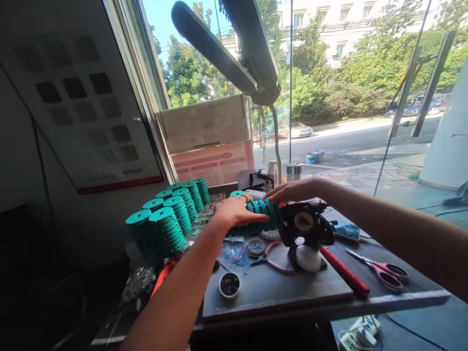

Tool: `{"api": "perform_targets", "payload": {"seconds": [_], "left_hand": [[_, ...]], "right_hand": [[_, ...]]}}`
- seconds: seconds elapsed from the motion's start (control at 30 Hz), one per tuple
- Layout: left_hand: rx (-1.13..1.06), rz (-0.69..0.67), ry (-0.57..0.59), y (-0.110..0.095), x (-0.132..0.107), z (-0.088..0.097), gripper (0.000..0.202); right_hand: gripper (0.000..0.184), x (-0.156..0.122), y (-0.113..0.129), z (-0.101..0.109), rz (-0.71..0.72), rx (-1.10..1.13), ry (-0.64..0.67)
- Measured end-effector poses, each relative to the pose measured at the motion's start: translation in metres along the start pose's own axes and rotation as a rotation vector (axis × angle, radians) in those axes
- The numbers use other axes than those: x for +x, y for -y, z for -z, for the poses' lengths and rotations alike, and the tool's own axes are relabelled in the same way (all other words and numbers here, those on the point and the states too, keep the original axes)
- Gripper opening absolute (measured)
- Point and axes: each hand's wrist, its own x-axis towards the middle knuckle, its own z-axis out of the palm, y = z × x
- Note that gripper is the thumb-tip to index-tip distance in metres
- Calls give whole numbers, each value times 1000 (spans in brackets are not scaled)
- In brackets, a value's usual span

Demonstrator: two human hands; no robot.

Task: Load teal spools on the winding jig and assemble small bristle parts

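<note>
A row of teal discs, which look like thread spools [273,215], lies on its side against a black hand-sized machine [303,224] with a round hub. My left hand [237,211] is wrapped round the left part of this row, its thumb along the near side. From the far side, my right hand [296,190] reaches over the machine and its fingers close on the top of the row. Its fingertips are partly hidden. Below the hands stand a small dish of silvery bits [256,246] and pink-handled pliers [277,258].
Tall stacks of teal spools [162,215] stand at the left. A white cup of dark bits [229,285] sits near the board's front edge. Scissors [383,272] and a red bar [345,274] lie to the right. A lamp [267,95] hangs above, before the window.
</note>
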Motion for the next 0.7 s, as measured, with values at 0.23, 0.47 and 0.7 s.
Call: {"api": "perform_targets", "payload": {"seconds": [0.23,0.47,0.7], "left_hand": [[-43,12,-8,1,1,-2,83],[-217,-5,-13,3,4,-2,83],[-888,68,-63,29,8,10,51]], "right_hand": [[70,-13,6,-19,37,-123,-208],[57,-16,10,-15,-4,-225,-139],[64,-5,35,-17,83,-315,-230]]}}
